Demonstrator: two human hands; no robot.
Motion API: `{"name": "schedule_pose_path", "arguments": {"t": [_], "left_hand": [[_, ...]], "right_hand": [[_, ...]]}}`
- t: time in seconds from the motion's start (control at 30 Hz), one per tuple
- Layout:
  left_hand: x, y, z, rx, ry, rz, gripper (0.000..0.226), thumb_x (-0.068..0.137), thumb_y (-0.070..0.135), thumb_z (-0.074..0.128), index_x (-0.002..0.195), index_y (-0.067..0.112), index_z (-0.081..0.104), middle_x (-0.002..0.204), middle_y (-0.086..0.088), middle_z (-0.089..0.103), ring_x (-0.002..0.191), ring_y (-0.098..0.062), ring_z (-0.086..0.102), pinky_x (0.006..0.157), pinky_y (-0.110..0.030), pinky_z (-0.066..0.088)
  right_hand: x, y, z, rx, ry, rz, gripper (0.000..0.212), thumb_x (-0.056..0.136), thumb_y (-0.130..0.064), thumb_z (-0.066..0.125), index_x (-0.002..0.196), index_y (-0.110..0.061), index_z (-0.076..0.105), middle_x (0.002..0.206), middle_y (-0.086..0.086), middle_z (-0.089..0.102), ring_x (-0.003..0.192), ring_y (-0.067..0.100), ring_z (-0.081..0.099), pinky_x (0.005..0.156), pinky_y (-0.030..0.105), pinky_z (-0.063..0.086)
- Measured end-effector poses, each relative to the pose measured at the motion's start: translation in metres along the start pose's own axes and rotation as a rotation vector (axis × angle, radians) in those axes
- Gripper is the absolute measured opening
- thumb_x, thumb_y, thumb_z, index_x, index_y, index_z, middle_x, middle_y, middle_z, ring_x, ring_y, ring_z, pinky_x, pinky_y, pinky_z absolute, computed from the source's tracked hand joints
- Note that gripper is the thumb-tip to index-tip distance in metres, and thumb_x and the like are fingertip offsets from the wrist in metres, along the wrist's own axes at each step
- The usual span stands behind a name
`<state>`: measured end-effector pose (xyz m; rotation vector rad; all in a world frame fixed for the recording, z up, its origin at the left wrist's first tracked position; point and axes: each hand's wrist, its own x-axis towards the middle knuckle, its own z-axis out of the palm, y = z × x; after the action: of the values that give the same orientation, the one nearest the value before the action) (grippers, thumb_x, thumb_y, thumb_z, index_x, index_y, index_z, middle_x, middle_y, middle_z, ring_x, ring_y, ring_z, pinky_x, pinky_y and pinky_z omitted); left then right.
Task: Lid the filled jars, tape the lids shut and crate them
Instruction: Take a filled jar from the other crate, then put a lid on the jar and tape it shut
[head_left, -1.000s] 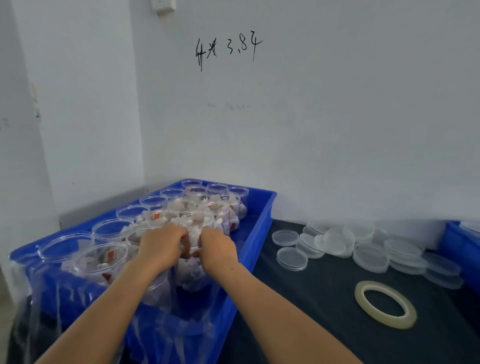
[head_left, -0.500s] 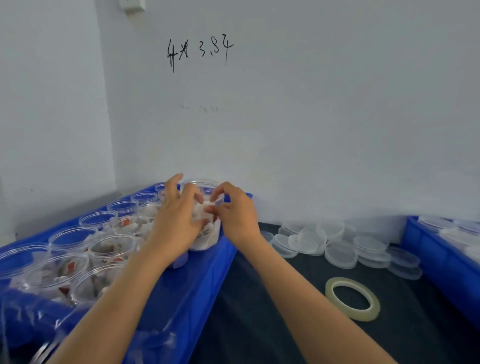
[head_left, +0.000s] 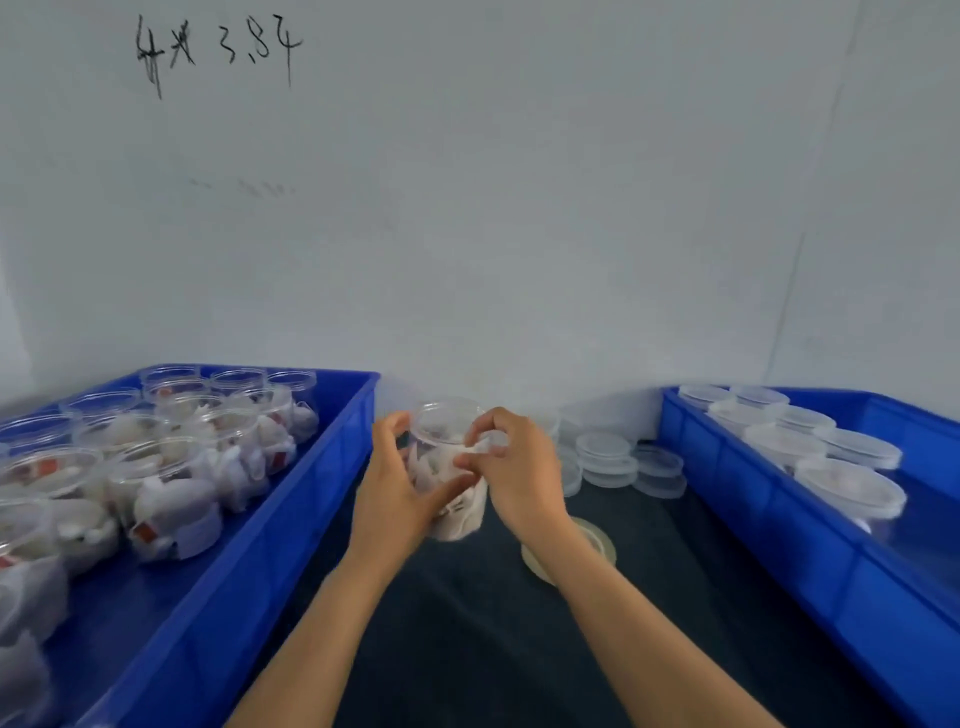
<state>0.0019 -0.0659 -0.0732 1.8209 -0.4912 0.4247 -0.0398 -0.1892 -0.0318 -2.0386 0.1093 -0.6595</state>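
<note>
— How far along are we?
— My left hand and right hand both grip one unlidded jar above the table, between the crates. Left crate holds many open jars; right crate a few lidded ones.

Even, soft, bluish indoor light; faint shadows; overall soft motion blur; wide-angle bowing at edges.

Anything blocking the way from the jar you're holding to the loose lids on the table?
Nothing visible does. Both hands, left and right, hold the open jar above the dark table; the loose lids lie just right of it, with the tape roll nearer.
</note>
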Motion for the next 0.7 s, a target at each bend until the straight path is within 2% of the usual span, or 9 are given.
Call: {"name": "schedule_pose_path", "arguments": {"t": [0.1, 0.13, 0.2, 0.3, 0.37, 0.43, 0.57, 0.63, 0.7], "left_hand": [[-0.008, -0.028, 0.027, -0.028, -0.077, -0.083, 0.078, 0.063, 0.030, 0.089, 0.120, 0.028, 0.036, 0.109, 0.016, 0.056, 0.092, 0.010, 0.059, 0.071, -0.011, 0.050], [-0.011, -0.038, 0.034, -0.030, -0.118, -0.123, 0.077, 0.062, 0.027, 0.091, 0.116, 0.030, 0.037, 0.106, 0.020, 0.054, 0.088, 0.013, 0.058, 0.065, -0.009, 0.047], [-0.014, -0.058, 0.043, -0.018, -0.214, -0.187, 0.079, 0.060, 0.024, 0.092, 0.114, 0.033, 0.035, 0.107, 0.019, 0.054, 0.091, 0.007, 0.058, 0.064, -0.011, 0.044], [-0.016, -0.082, 0.053, 0.039, -0.308, -0.192, 0.091, 0.058, 0.026, 0.093, 0.120, 0.032, 0.026, 0.110, 0.018, 0.049, 0.095, 0.000, 0.055, 0.072, -0.011, 0.042], [-0.015, -0.090, 0.057, 0.035, -0.298, -0.185, 0.095, 0.057, 0.027, 0.094, 0.123, 0.031, 0.025, 0.114, 0.015, 0.050, 0.102, -0.005, 0.056, 0.081, -0.018, 0.047], [-0.015, -0.093, 0.059, 0.025, -0.277, -0.189, 0.096, 0.055, 0.027, 0.094, 0.123, 0.030, 0.027, 0.117, 0.012, 0.053, 0.105, -0.009, 0.059, 0.088, -0.027, 0.050], [-0.015, -0.096, 0.055, -0.077, -0.173, -0.203, 0.092, 0.050, 0.026, 0.096, 0.117, 0.037, 0.033, 0.110, 0.016, 0.059, 0.094, 0.003, 0.062, 0.072, -0.014, 0.051], [-0.015, -0.095, 0.054, -0.104, -0.118, -0.200, 0.087, 0.051, 0.025, 0.095, 0.110, 0.041, 0.034, 0.110, 0.019, 0.055, 0.093, 0.003, 0.060, 0.066, -0.012, 0.048], [-0.014, -0.097, 0.055, -0.113, -0.080, -0.193, 0.085, 0.052, 0.022, 0.095, 0.109, 0.040, 0.035, 0.112, 0.014, 0.055, 0.095, -0.003, 0.060, 0.071, -0.015, 0.047]], "right_hand": [[-0.006, 0.032, -0.001, -0.012, 0.026, 0.074, 0.028, 0.075, -0.015, 0.077, 0.070, -0.031, 0.055, 0.088, -0.004, 0.065, 0.077, 0.014, 0.062, 0.066, 0.030, 0.050], [-0.007, 0.041, -0.001, -0.004, 0.037, 0.107, 0.027, 0.075, -0.016, 0.078, 0.069, -0.031, 0.056, 0.083, -0.006, 0.065, 0.070, 0.011, 0.060, 0.061, 0.026, 0.047], [-0.008, 0.058, -0.001, 0.013, 0.045, 0.148, 0.026, 0.074, -0.016, 0.079, 0.069, -0.030, 0.057, 0.080, -0.006, 0.065, 0.066, 0.009, 0.058, 0.062, 0.027, 0.049], [-0.006, 0.075, -0.001, 0.054, 0.042, 0.131, 0.027, 0.074, -0.013, 0.078, 0.069, -0.031, 0.059, 0.091, -0.009, 0.065, 0.079, 0.007, 0.064, 0.071, 0.026, 0.051], [-0.004, 0.081, 0.001, 0.054, 0.035, 0.099, 0.028, 0.074, -0.015, 0.079, 0.069, -0.035, 0.059, 0.096, -0.015, 0.063, 0.083, 0.001, 0.063, 0.067, 0.014, 0.044], [0.000, 0.085, 0.004, 0.028, -0.002, 0.055, 0.028, 0.076, -0.020, 0.079, 0.072, -0.039, 0.058, 0.100, -0.019, 0.059, 0.087, 0.000, 0.061, 0.070, 0.015, 0.045], [0.013, 0.094, 0.010, 0.270, -0.057, -0.027, 0.013, 0.094, -0.026, 0.060, 0.092, -0.039, 0.060, 0.104, -0.005, 0.062, 0.087, 0.011, 0.063, 0.079, 0.028, 0.051], [0.029, 0.105, 0.014, 0.400, 0.039, 0.030, 0.012, 0.100, -0.021, 0.050, 0.105, -0.031, 0.056, 0.108, 0.004, 0.062, 0.091, 0.019, 0.063, 0.080, 0.028, 0.051], [0.048, 0.120, 0.021, 0.354, 0.092, 0.133, 0.019, 0.098, -0.013, 0.052, 0.113, -0.025, 0.049, 0.115, 0.006, 0.058, 0.097, 0.017, 0.061, 0.077, 0.022, 0.048]]}}
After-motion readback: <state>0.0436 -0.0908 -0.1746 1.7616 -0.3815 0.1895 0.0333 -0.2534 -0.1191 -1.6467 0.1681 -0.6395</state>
